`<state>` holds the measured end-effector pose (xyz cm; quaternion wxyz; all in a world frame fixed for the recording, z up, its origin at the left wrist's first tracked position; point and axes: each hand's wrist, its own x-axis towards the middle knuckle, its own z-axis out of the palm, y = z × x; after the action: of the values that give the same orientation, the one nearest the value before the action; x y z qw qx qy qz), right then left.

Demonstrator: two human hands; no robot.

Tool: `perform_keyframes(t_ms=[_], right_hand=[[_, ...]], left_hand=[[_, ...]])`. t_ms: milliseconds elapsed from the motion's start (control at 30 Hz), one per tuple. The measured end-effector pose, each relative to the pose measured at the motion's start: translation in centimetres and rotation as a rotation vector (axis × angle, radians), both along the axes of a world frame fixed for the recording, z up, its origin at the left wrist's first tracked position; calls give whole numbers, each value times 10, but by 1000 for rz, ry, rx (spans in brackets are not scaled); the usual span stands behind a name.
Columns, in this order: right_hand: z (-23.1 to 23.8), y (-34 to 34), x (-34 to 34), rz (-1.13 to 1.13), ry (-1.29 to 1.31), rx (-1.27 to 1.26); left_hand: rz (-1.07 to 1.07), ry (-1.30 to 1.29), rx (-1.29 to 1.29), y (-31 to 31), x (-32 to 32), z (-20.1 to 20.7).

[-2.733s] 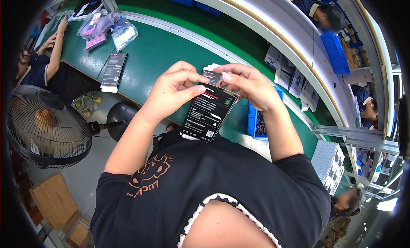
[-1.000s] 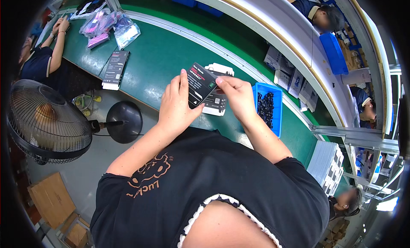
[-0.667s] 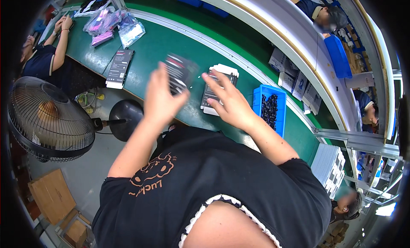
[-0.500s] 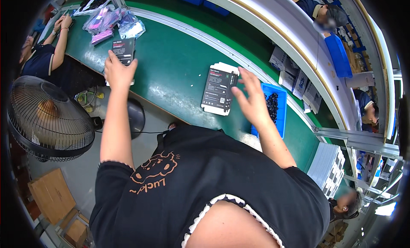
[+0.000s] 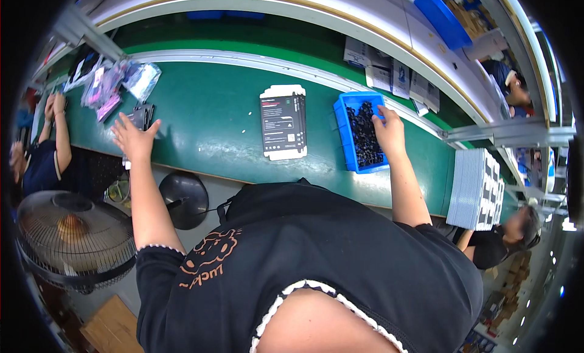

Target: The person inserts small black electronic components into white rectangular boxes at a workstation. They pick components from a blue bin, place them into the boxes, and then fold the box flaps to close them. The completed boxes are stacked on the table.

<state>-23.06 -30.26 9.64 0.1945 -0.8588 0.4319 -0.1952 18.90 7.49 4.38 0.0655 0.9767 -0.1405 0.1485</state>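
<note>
My left hand, fingers spread wide, is at a black printed box near the table's left edge. The palm hides part of that box, and nothing appears gripped. On the right, my right hand is at the right rim of a blue bin, with its fingertips over the contents. Those fingers look loosely bent and apart. Small black parts fill the bin, too small to name. Between my hands a flattened black-and-white carton lies on the green table, its white flaps showing at both ends.
Plastic-bagged pink and silvery items lie at the far left of the green table. A stack of pale flat pieces stands far right. A black fan is below left. Co-workers sit at both sides.
The view has turned, shifting the scene. My right hand has gone from beside the flat carton to the blue bin. My left hand's fingers have spread over the black box.
</note>
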Motion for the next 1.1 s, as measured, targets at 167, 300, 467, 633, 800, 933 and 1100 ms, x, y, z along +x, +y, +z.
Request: perform_keyframes(t_ms=[167, 300, 467, 633, 800, 933, 1100], right_hand=[[-26, -5, -3, -12, -5, -50], [-33, -6, 19, 128, -14, -149], [-49, -9, 42, -4, 166, -101], [-55, -33, 57, 104, 319, 42], [-53, -46, 37, 160, 157, 83], [-4, -5, 40, 16, -273, 576], [17, 28, 58, 143, -681, 826]], left_hand=[[-470, 411, -541, -109, -105, 20], [-406, 684, -440, -170, -153, 9], [-429, 691, -397, -188, -153, -8], [-471, 682, -647, -171, -145, -24], [-395, 743, -521, -191, -163, 2], [-390, 742, -498, -186, -164, -5], [-399, 727, -753, -172, -172, -7]])
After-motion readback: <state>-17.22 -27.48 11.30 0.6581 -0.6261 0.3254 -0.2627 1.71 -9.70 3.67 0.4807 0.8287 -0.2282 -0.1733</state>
